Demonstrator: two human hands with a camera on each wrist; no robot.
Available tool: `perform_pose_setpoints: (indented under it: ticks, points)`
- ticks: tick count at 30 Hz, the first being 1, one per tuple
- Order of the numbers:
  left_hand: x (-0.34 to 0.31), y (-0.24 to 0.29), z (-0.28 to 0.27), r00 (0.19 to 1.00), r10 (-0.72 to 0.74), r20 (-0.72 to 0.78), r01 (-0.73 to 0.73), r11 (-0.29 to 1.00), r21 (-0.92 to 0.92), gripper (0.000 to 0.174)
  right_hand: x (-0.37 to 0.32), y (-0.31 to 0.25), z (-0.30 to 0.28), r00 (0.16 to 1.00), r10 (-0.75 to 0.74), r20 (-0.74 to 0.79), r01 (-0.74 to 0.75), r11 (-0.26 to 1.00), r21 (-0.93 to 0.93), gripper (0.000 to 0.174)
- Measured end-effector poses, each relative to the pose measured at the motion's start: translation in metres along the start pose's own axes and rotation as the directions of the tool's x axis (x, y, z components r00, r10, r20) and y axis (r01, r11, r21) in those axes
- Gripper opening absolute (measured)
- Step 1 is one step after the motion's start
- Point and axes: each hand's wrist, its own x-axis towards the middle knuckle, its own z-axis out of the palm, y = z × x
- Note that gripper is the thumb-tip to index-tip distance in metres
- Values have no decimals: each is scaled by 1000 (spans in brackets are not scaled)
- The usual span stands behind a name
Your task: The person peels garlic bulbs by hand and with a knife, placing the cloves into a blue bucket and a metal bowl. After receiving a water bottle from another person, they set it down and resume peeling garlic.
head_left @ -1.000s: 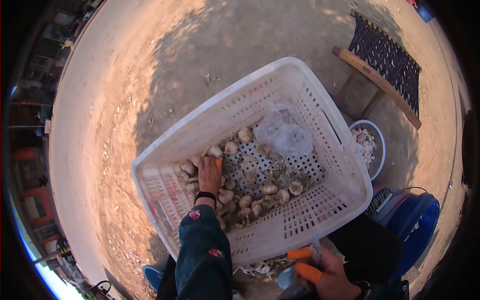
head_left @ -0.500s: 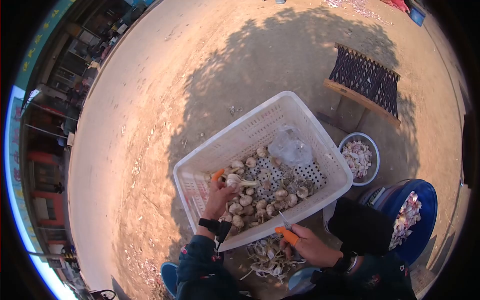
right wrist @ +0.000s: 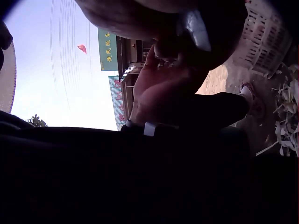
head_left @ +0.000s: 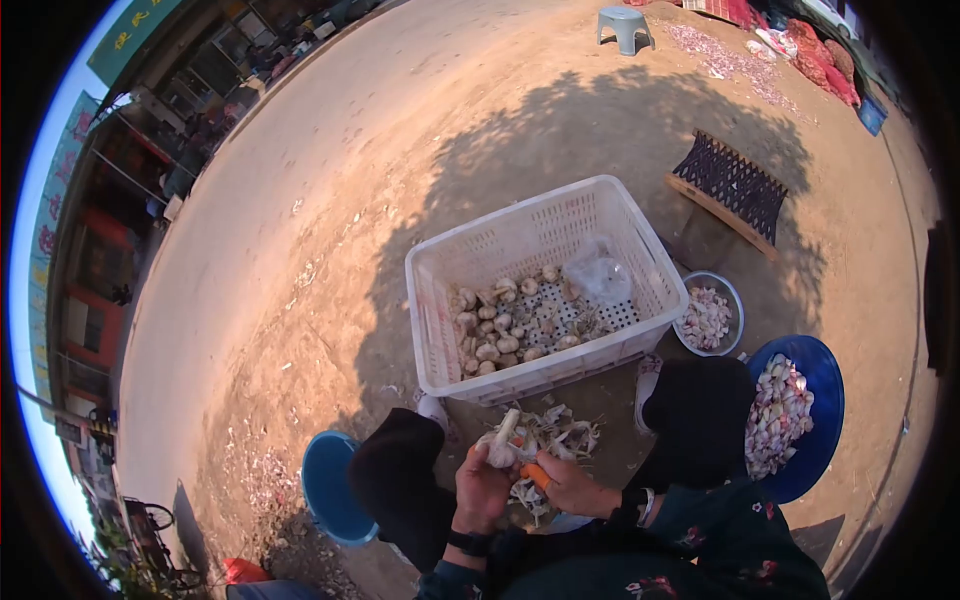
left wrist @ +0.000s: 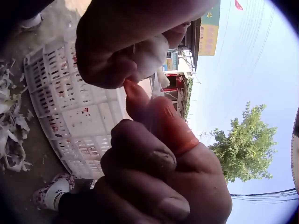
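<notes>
The garlic bulb (head_left: 500, 452) sits at the lower middle of the head frame, its pale stalk pointing upward; it looks light and firm, with dry papery skin likely to slip or flake, so the rounded body seems a surer hold than the stalk; the left hand (head_left: 482, 490) has its fingers curled round it; the right hand (head_left: 580, 487), closed in a pinch, holds a thin blade (left wrist: 155, 89), its handle hidden, beside a rubbery orange finger cover (left wrist: 174, 125); crinkled, stringy peelings (head_left: 568, 432) lie just beyond the 2 hands; above them, at centre, stands a rigid, slotted white plastic crate (head_left: 560, 367) with knobbly bulbs (head_left: 488, 326) and a filmy clear bag (head_left: 600, 275); at right, a round bowl (head_left: 741, 318) and a smooth blue tub (head_left: 826, 400) hold pinkish cloves.
</notes>
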Motion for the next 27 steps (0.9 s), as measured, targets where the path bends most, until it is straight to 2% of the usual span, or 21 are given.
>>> perform_pose_setpoints:
  ticks: [2, 5, 7, 8, 9, 10, 12, 13, 14, 15, 16, 17, 18, 19, 20, 21, 22, 23, 25, 27]
  points:
    - [-9, -8, -13, 999, 36, -35, -35, 998, 44, 34, -11, -1, 10, 998, 58, 38, -62, 992, 109, 16]
    - [-7, -17, -34, 1000, 30, 2, -30, 994, 109, 29, -14, -1, 13, 988, 121, 91, -135, 977, 164, 14]
    - [-4, -24, -40, 996, 88, 20, -91, 974, 207, 27, -13, -1, 12, 981, 152, 121, -173, 967, 187, 14]
    - [-5, -26, -43, 996, 92, 21, -94, 976, 198, 27, -11, -2, 11, 940, 289, 180, -331, 900, 285, 14]
    - [-5, -27, -42, 994, 108, -8, -102, 959, 266, 24, -10, -1, 11, 876, 412, 250, -479, 797, 368, 15]
    - [-6, -28, -42, 991, 125, -36, -106, 936, 335, 22, -8, 3, 13, 874, 416, 252, -484, 798, 361, 15]
    - [2, -35, -59, 989, 122, -81, -80, 916, 394, 21, -1, 17, 16, 864, 427, 266, -500, 664, 556, 18]
    - [4, -38, -64, 985, 119, -126, -49, 887, 458, 20, 8, 28, 15, 862, 429, 269, -503, 664, 553, 18]
    - [5, -40, -69, 984, 122, -129, -51, 889, 455, 20, 20, 40, 11, 843, 521, 133, -451, 549, 704, 19]
    - [4, -40, -72, 971, 126, -202, -33, 912, 409, 17, 32, 51, 7, 786, 618, 15, -356, 431, 829, 20]
    - [3, -40, -74, 954, 124, -274, -17, 932, 363, 16, 40, 63, -1, 786, 618, 21, -359, 429, 829, 20]
    - [-1, -37, -73, 952, 121, -282, -8, 928, 372, 16, 45, 75, -10, 780, 626, 11, -407, 493, 769, 21]
    - [-7, -32, -65, 948, 174, -265, -70, 930, 362, 15, 49, 80, -15, 775, 632, -3, -446, 550, 706, 22]
    - [-9, -27, -55, 941, 231, -245, -138, 929, 344, 18, 41, 52, -16, 759, 624, 186, -556, 472, 684, 21]
    - [-9, -25, -49, 929, 291, -228, -213, 925, 315, 22, 31, 35, -10, 759, 624, 185, -555, 472, 684, 21]
    - [-10, -24, -50, 932, 288, -220, -219, 932, 289, 34, 20, 23, -1, 805, 559, 200, -538, 545, 643, 21]
    - [-8, -23, -53, 930, 290, -225, -221, 932, 287, 34, 12, 18, 5, 843, 490, 222, -514, 612, 601, 21]
    - [-5, -24, -58, 938, 295, -185, -232, 926, 299, 39, 5, 16, 9, 840, 493, 228, -521, 609, 598, 21]
    - [-3, -25, -66, 945, 292, -150, -232, 918, 323, 43, -5, 16, 17, 867, 381, 321, -496, 725, 479, 20]
    - [1, -27, -66, 960, 273, -68, -230, 901, 367, 51, -4, 19, 18, 865, 375, 332, -499, 709, 499, 20]
